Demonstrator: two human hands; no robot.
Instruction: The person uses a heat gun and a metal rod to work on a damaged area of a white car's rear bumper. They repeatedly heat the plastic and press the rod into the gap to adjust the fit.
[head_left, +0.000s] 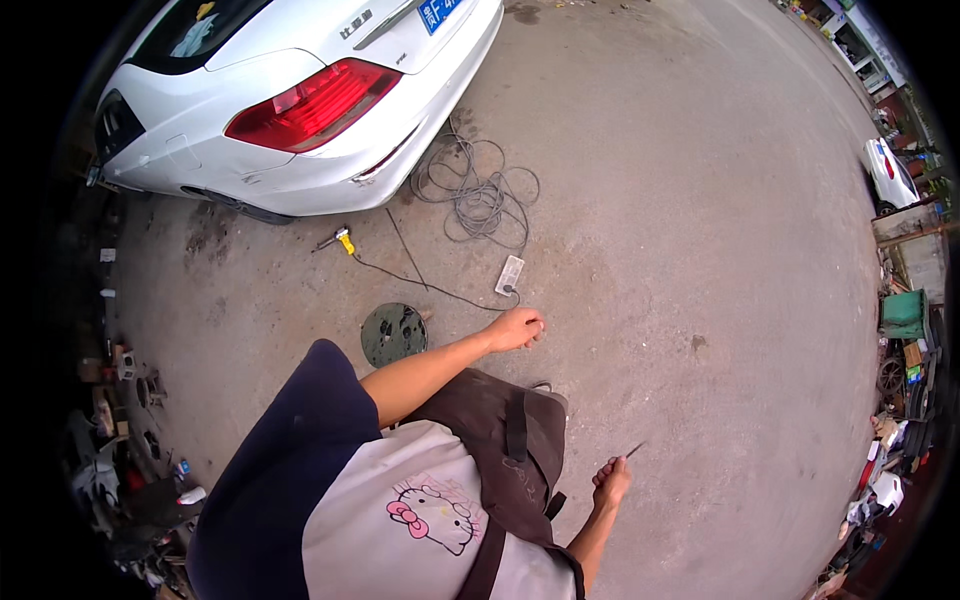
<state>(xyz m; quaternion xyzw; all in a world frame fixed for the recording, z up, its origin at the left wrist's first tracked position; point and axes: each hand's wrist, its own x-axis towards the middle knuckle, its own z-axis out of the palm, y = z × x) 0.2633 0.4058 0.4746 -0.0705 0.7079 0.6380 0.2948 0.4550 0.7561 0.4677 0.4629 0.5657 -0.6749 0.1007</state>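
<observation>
My left hand (pixel 517 329) is in front of my body with its fingers curled in; whatever it may hold is hidden. Just beyond it, a white power strip (pixel 510 275) lies on the ground with a plug in it. Lower and to the right, my right hand (pixel 612 482) is closed round a thin dark pointed rod (pixel 636 450), whose tip sticks out past the fingers; its exact kind is too small to make out. Both hands are above the concrete, apart from each other.
A white car (pixel 330 190) with a red tail light stands at far left. Near it lie a coiled grey cable (pixel 485 205) and a yellow corded power tool (pixel 345 240). A round dark-green disc (pixel 393 335) is beside my left forearm. Assorted items (pixel 905 370) line the right side.
</observation>
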